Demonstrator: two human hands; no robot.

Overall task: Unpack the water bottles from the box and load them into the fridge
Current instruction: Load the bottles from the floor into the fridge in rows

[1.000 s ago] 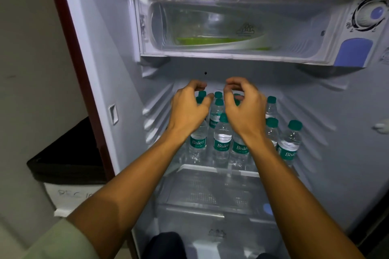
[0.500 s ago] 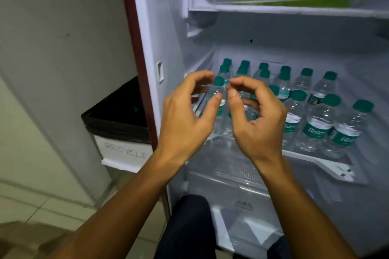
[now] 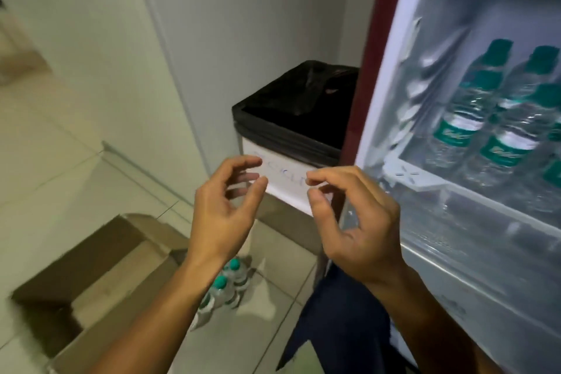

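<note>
Pale floor tiles (image 3: 60, 143) and a plain wall fill the left of your view now, where a second ago you were looking straight into the fridge. Low on the left sits the cardboard box (image 3: 100, 270), flaps open, its visible inside looking bare. Just to its right, on the floor, a small cluster of green-capped water bottles (image 3: 226, 285) stands partly behind your left forearm; these look like the ones left to load.

Your left hand (image 3: 223, 209) hangs in the air with its fingers loosely curled and holds nothing. Behind both hands stands a recycle bin (image 3: 291, 118) lined with a black bag. Your right hand (image 3: 361, 228) is likewise empty, fingers bent, thumb and forefinger close together but with nothing between them.

At the far right, the fridge (image 3: 394, 70) stands open, and the loaded bottles (image 3: 491, 118) are upright in rows on its shelf (image 3: 409, 174), blurred by your head turn.

Both hands have come out of the fridge and swung left, away from the shelf where they were over the bottle caps. That suggests the last batch is placed and you are turning for the next. You will need to reach down past the box for the floor bottles.
</note>
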